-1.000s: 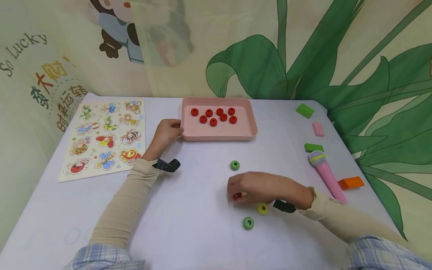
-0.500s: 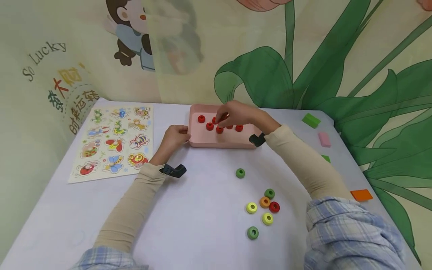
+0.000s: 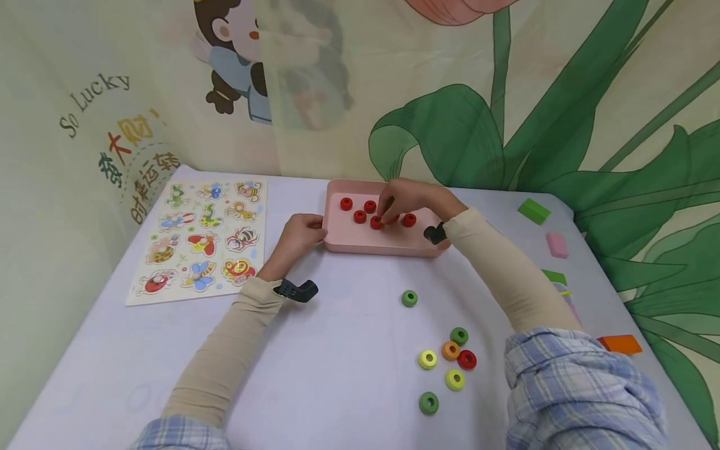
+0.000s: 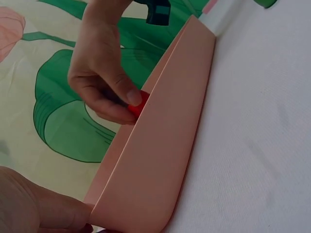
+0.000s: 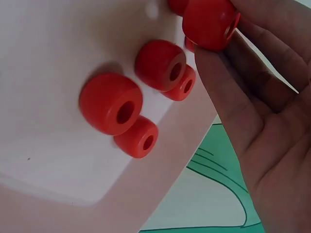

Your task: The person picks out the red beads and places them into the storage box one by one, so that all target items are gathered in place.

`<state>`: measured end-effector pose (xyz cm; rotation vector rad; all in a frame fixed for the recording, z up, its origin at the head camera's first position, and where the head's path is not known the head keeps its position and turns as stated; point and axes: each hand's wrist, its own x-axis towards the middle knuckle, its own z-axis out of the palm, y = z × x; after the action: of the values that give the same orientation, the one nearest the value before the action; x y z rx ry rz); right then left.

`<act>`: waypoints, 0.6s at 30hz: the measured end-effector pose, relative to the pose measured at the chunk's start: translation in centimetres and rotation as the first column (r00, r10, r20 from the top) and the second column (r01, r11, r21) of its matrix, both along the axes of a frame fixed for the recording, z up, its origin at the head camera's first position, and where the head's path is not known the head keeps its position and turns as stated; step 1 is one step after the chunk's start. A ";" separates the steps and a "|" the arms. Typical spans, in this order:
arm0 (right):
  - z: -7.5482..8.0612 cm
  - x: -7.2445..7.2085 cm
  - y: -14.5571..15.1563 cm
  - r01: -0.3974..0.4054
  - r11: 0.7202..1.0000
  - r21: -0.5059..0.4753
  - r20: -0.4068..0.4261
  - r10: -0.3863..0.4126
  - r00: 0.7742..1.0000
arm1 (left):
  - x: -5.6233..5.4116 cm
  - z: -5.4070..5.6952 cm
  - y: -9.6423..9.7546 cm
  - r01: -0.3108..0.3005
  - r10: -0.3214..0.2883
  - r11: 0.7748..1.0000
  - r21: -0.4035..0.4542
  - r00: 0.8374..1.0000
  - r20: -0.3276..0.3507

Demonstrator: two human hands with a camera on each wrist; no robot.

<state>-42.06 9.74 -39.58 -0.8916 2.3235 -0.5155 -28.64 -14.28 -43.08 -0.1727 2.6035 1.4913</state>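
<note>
A pink tray lies at the back of the table with several red beads in it, each with a hole. My left hand grips the tray's left side, thumb and finger at its corner in the left wrist view. Over the tray, my right hand pinches a red bead between thumb and fingers. That hand covers part of the tray and some of its beads in the head view.
Loose beads lie front right: green, yellow, orange and red. A sticker board lies left. Green, pink and orange blocks line the right side, near a microphone mostly behind my right arm.
My right hand has gone from among the loose beads up and back to the tray, carrying a red bead. My left hand stays at the tray's side. The head view has shifted slightly.
</note>
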 end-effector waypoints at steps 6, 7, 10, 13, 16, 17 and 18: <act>-0.3 0.3 0.3 -0.042 0.997 0.069 -0.026 0.044 0.999 | -0.1 0.1 -0.1 0.003 -0.003 1.000 0.001 1.000 0.013; -0.4 0.3 0.2 -0.046 0.996 0.078 -0.037 0.049 0.998 | -0.1 0.0 -0.1 0.004 -0.004 1.000 0.000 1.000 0.009; -0.4 0.6 0.0 -0.059 0.994 0.088 -0.069 0.065 0.995 | -0.1 0.0 -0.1 0.003 -0.003 1.000 -0.004 1.000 -0.004; -0.4 0.8 -0.4 -0.088 0.991 0.103 -0.113 0.099 0.989 | -0.2 0.0 -0.2 0.000 0.000 1.000 -0.002 1.000 -0.004; -0.7 1.0 -0.5 -0.123 0.986 0.113 -0.152 0.139 0.979 | -0.3 -0.2 -0.1 -0.002 0.002 1.000 0.002 1.000 0.009; -0.7 1.1 -0.6 -0.132 0.985 0.111 -0.155 0.148 0.977 | -0.3 -0.2 -0.1 -0.001 0.001 1.000 0.002 1.000 0.011; -0.8 1.2 -0.6 -0.139 0.985 0.106 -0.154 0.154 0.976 | -0.3 -0.2 -0.1 0.000 0.000 1.000 0.001 1.000 0.016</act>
<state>-40.87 9.17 -40.41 -1.0845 2.3799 -0.2778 -28.96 -14.37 -43.23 -0.1834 2.5903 1.4852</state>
